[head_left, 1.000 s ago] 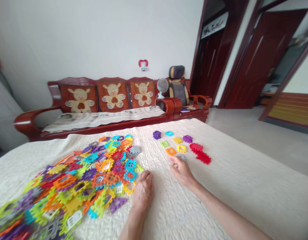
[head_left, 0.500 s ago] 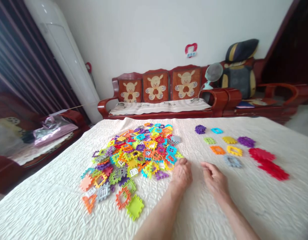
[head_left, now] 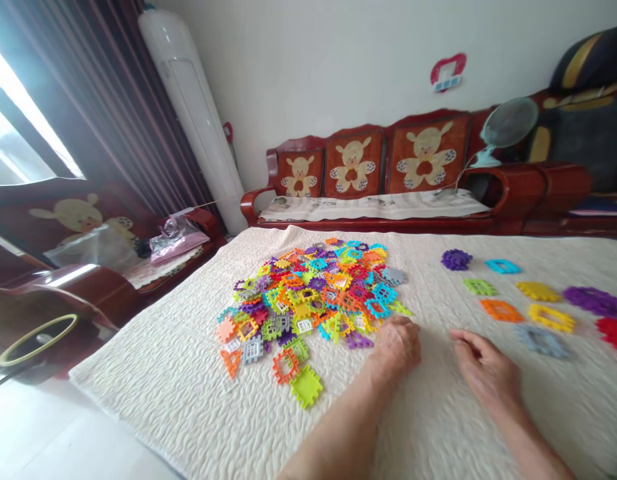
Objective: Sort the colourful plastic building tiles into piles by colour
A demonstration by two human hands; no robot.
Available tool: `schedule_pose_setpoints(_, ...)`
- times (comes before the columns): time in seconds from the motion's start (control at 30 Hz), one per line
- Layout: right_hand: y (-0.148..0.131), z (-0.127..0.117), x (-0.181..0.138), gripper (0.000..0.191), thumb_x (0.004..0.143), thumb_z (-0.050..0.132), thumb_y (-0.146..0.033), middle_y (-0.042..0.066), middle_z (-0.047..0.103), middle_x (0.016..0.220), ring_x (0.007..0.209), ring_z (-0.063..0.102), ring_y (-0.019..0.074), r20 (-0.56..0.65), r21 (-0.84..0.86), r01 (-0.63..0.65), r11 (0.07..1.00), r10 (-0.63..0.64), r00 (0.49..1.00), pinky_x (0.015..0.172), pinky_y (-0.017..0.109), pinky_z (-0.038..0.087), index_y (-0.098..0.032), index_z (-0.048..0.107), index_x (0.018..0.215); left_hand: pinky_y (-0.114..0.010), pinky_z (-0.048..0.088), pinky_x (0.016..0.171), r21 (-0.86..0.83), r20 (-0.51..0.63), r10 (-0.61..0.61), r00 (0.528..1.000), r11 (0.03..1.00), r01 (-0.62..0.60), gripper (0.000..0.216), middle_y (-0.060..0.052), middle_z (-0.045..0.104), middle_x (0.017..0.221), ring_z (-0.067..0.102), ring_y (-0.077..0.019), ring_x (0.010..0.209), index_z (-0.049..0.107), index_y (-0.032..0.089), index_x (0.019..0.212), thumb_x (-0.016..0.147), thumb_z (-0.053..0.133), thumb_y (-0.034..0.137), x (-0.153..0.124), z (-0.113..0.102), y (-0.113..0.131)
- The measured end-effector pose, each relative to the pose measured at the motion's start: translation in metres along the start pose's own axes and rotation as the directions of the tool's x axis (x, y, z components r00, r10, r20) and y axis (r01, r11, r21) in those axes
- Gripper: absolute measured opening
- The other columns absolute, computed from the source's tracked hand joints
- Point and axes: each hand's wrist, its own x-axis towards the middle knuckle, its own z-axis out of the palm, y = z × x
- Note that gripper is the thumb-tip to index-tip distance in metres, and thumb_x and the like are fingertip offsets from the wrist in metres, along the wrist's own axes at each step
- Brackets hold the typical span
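Observation:
A heap of colourful plastic interlocking tiles (head_left: 313, 293) lies on a cream quilted cloth (head_left: 188, 387). My left hand (head_left: 398, 347) rests knuckles up at the heap's right edge, fingers curled, next to a purple tile (head_left: 359, 341). To its right my right hand (head_left: 485, 373) lies on the cloth with loosely bent fingers, holding nothing. Beyond it separate tiles are laid out apart: purple (head_left: 456, 259), blue (head_left: 502, 266), green (head_left: 479, 287), orange (head_left: 501, 310), yellow (head_left: 553, 319), grey (head_left: 541, 340), red (head_left: 613, 330).
A red wooden sofa (head_left: 378, 180) with bear cushions stands behind the cloth, a small fan (head_left: 503, 130) on its arm. A white standing air conditioner (head_left: 198, 113) and dark curtains are at the left. A wooden chair (head_left: 63, 267) holds plastic bags.
The view has swung left, bringing the curtains and the chair into sight. My right hand left the grey tile among the separate ones and drew back beside my left hand.

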Motion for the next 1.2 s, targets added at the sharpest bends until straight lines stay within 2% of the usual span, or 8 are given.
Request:
schedule_pose_setpoints(0.23, -0.009, -0.006, 0.0, 0.036, 0.067, 0.047, -0.04, 0.006, 0.074, 0.087, 0.074, 0.064, 0.0243, 0.038, -0.022, -0.017, 1.0, 0.018, 0.999, 0.07, 0.034, 0.047, -0.023, 0.07, 0.088, -0.026, 0.05, 0.076, 0.073, 0.085, 0.029, 0.996, 0.997, -0.035, 0.018, -0.006, 0.063, 0.079, 0.059, -0.0163, 0.081, 0.059, 0.017, 0.071, 0.079, 0.044, 0.012, -0.014, -0.023, -0.015)
schedule_pose_setpoints(0.4, -0.013, -0.008, 0.0, 0.037, 0.066, 0.046, -0.041, 0.007, 0.073, 0.089, 0.077, 0.065, 0.0257, 0.072, -0.032, -0.053, 0.998, 0.055, 0.996, 0.07, 0.034, 0.047, -0.023, 0.07, 0.088, -0.027, 0.05, 0.08, 0.096, 0.08, 0.0, 0.997, 0.995, -0.008, 0.017, -0.007, 0.063, 0.08, 0.059, -0.0174, 0.084, 0.06, 0.017, 0.072, 0.077, 0.045, 0.009, -0.026, -0.038, -0.034)
schedule_pose_setpoints(0.7, -0.013, -0.008, 0.003, 0.036, 0.064, 0.046, -0.043, 0.007, 0.074, 0.092, 0.081, 0.067, 0.0279, 0.093, -0.012, -0.103, 0.995, 0.104, 0.99, 0.072, 0.035, 0.048, -0.026, 0.069, 0.086, -0.028, 0.049, 0.079, 0.064, -0.09, -0.12, 0.989, 0.99, 0.126, 0.026, -0.008, 0.066, 0.088, 0.061, -0.0177, 0.085, 0.065, 0.015, 0.081, 0.079, 0.04, 0.008, -0.044, -0.047, -0.047)
schedule_pose_setpoints(0.87, -0.013, -0.007, 0.002, 0.028, 0.064, 0.049, -0.042, 0.007, 0.073, 0.083, 0.074, 0.066, 0.0286, 0.053, 0.011, -0.06, 0.998, 0.06, 0.997, 0.067, 0.037, 0.046, -0.028, 0.068, 0.079, -0.024, 0.049, 0.08, 0.01, -0.161, -0.154, 0.975, 0.988, 0.157, 0.032, -0.005, 0.068, 0.097, 0.063, -0.015, 0.089, 0.067, 0.018, 0.096, 0.083, 0.038, 0.009, -0.044, -0.054, -0.046)
schedule_pose_setpoints(1.03, -0.014, -0.008, 0.002, 0.03, 0.064, 0.049, -0.042, 0.008, 0.072, 0.085, 0.077, 0.065, 0.029, 0.087, 0.0, -0.111, 0.994, 0.11, 0.99, 0.069, 0.036, 0.047, -0.027, 0.069, 0.081, -0.022, 0.049, 0.083, -0.006, -0.22, -0.218, 0.951, 0.975, 0.222, 0.031, -0.003, 0.069, 0.098, 0.062, -0.0138, 0.091, 0.067, 0.02, 0.099, 0.085, 0.041, 0.011, -0.043, -0.072, -0.052)
schedule_pose_setpoints(1.2, -0.016, -0.009, 0.001, 0.03, 0.066, 0.048, -0.041, 0.007, 0.072, 0.092, 0.08, 0.065, 0.0288, 0.101, -0.001, -0.128, 0.992, 0.127, 0.987, 0.072, 0.036, 0.046, -0.028, 0.069, 0.083, -0.024, 0.049, 0.08, 0.019, -0.278, -0.332, 0.901, 0.936, 0.351, 0.031, -0.004, 0.068, 0.093, 0.063, -0.0144, 0.087, 0.068, 0.021, 0.096, 0.087, 0.04, 0.013, -0.049, -0.094, -0.073)
